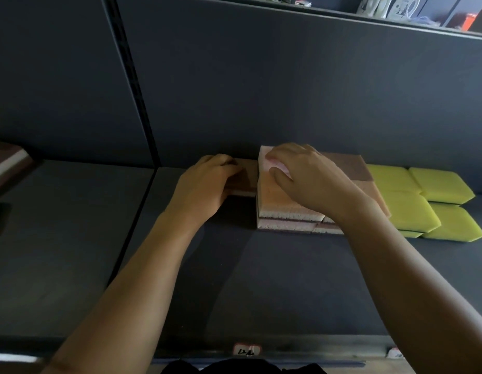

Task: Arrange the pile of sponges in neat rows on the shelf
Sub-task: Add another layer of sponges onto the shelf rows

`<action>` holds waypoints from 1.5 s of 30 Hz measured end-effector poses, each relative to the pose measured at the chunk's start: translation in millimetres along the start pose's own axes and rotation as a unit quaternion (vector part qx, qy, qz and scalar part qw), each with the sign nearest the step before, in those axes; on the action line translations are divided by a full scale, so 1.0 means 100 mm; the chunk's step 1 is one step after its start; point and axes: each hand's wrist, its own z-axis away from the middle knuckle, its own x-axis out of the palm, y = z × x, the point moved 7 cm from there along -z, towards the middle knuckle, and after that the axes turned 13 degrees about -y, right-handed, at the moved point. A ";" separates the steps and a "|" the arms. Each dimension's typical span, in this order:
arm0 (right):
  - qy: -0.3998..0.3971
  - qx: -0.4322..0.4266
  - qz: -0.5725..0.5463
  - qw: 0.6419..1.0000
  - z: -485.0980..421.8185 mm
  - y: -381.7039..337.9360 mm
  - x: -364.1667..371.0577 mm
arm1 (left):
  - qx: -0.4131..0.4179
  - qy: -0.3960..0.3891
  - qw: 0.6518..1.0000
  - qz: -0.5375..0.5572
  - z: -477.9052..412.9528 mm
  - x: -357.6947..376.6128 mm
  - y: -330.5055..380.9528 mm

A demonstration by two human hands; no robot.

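On the head view, much is covered by my own reach. The left hand (pixel 207 182) hides the left end of a brown sponge (pixel 246 175) that lies flat against the back panel (pixel 288 90). Its fingers (pixel 223 160) curl over the top and grip it. The right hand (pixel 310 179) lies on a pink stack (pixel 277 209) just right of that sponge, with the thumb apart from the bent fingers. I cannot tell whether they pinch the top piece or only press it. The wrist hides the stack's right front corner, so I cannot count its layers there. Yellow sponges (pixel 423 195) sit in rows touching the stack's right side. At the left edge another sponge (pixel 8 163) is cut off. All rest on a dark grey shelf (pixel 261 279), whose front rail bears a label (pixel 246 350) too blurred to read. The upper shelf (pixel 396 12) holds pale things I cannot make out.
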 end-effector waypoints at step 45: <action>0.006 -0.396 0.016 0.918 -0.22 -3.26 0.47 | -0.416 0.181 0.891 -0.018 3.17 -0.70 -1.28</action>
